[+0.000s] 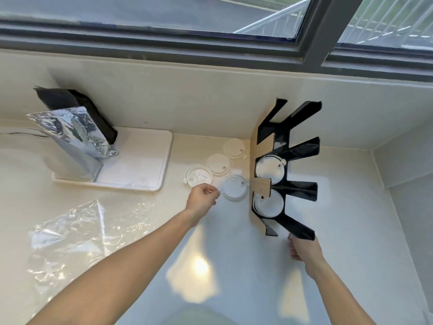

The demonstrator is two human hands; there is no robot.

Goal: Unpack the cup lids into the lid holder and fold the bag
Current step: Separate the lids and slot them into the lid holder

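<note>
Head view. Left hand (203,198) over pale counter (234,266), fingers curled together near edge of clear lid (234,187); contact with lid hard to confirm, thumb and fingertips pinched, anything held too small to make out. Right hand (302,248) at near end of black lid holder (284,170), fingers tucked under nearest prong and partly hidden; closed or merely resting, cannot tell.

Holder upright against corner of wall, wooden side panel (260,186) facing left. Two slots filled with white lids: upper stack (269,171), lower stack (268,205); count in each stack not readable. Upper slots of holder bare.

Three further loose lids on counter left of holder: one (234,147) nearest wall, one (219,164) just beside it, one (198,178) farthest left.

Clear plastic bag (77,233) flat and crumpled on counter at left, unfolded, edges faint against glare. White tray (145,160) behind, bearing silver foil pouch (70,141) and black pouch (77,106), labels not visible. Window frame (210,43) across top.
</note>
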